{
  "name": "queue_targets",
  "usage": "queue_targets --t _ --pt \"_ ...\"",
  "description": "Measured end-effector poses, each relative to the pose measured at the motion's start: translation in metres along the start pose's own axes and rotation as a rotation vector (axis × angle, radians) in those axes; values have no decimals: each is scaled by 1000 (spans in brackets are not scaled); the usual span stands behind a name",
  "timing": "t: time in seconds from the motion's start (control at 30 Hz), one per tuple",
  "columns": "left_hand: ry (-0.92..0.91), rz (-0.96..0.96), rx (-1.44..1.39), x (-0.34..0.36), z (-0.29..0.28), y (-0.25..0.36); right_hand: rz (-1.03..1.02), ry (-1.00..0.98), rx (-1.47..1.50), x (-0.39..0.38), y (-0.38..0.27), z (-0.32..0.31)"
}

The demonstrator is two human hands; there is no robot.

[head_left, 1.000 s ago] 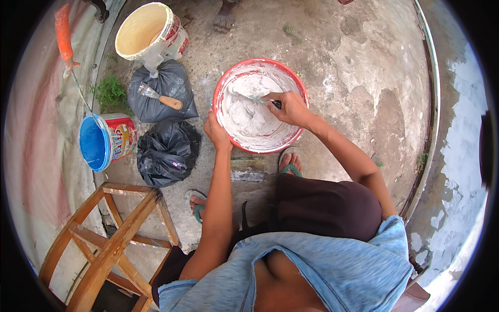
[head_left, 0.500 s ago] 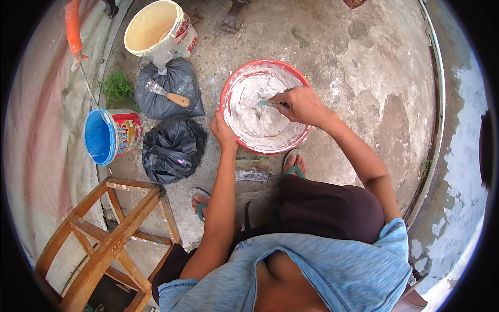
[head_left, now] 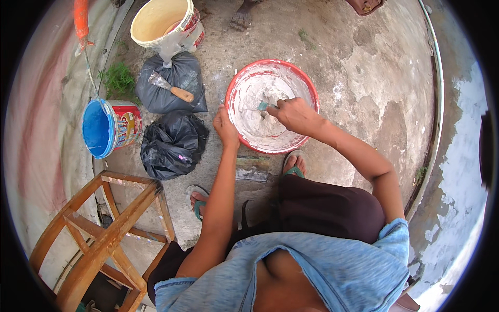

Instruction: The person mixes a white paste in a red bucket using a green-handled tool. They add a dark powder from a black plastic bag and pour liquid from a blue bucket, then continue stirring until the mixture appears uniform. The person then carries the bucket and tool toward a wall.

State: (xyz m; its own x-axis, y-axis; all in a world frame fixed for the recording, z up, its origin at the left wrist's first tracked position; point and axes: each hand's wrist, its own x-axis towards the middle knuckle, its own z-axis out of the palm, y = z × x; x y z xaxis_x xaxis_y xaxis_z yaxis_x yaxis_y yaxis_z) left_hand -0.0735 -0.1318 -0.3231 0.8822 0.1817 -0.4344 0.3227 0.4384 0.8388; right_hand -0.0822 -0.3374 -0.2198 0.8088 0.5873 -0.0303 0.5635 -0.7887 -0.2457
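A red basin [head_left: 315, 93] stands on the concrete, with thick whitish paste [head_left: 254, 112] inside and smeared up its walls. At the basin's left rim, my left hand [head_left: 226, 127] is closed on the edge, fingers mostly hidden against the outer side. My right hand [head_left: 299, 116] reaches over the right part of the basin. It is closed around a small green tool [head_left: 264, 106], whose far end dips into the paste; its exact kind is hard to make out.
Left of the basin are two black plastic bags [head_left: 174, 145], a wooden-handled scraper [head_left: 174, 87] on the farther one, a cream bucket [head_left: 165, 23] and a blue-lined bucket [head_left: 97, 130]. An orange-handled tool [head_left: 81, 23] leans there. A wooden frame [head_left: 109, 239] stands near left. Another person's foot [head_left: 240, 20] shows far off.
My right hand has moved slightly nearer and shifted the green tool in the paste. The basin appears slightly farther right in view; my left hand stays on its rim.
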Motion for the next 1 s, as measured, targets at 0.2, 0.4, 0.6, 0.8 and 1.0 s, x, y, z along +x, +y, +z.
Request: queue_targets --t 0.2,0.4,0.6,0.8,1.0 --pt "3 20 -6 3 -5 -3 -172 -12 -19 42 17 -39" --pt "13 2 -12 4 -8 -6 -338 67 -137 77 -22 -55" --pt "16 28 3 -3 -4 -2 -389 17 -101 91 -40 -37" --pt "72 75 27 7 -7 -12 -101 -232 -18 24 8 -45" --pt "129 7 -5 -1 10 7 211 -73 167 -46 27 -88"
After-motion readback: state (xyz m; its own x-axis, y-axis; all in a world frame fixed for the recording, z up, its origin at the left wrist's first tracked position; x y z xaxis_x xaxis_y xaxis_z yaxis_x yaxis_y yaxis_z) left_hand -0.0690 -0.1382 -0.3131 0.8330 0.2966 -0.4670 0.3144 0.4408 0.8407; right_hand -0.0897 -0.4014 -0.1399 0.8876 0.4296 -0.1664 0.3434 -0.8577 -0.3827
